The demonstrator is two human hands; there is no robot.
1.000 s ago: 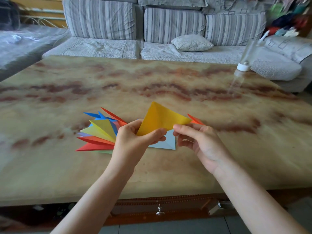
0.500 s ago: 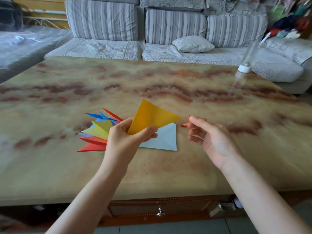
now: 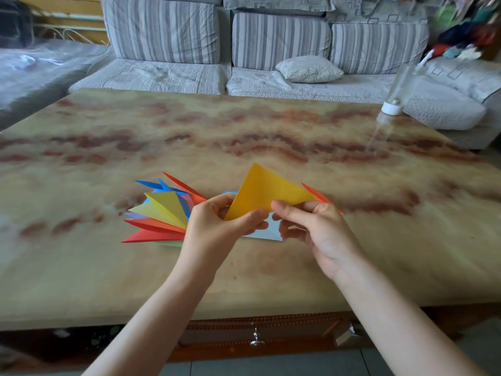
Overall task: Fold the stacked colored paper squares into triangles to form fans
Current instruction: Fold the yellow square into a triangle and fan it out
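Yellow triangle [image 3: 265, 191], above the table's [image 3: 244, 126] near edge, is pinched by left hand [image 3: 217, 229] and right hand [image 3: 320, 229]; uneven pressing could make its crease crooked.

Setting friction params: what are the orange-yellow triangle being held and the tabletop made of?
The orange-yellow triangle: thin matte paper, seemingly; sharp folded edges, flat colour, no sheen. The tabletop: polished stone or a marble-look surface, cannot tell which; veined brown-cream pattern, glossy enough to mirror the clear bottle.
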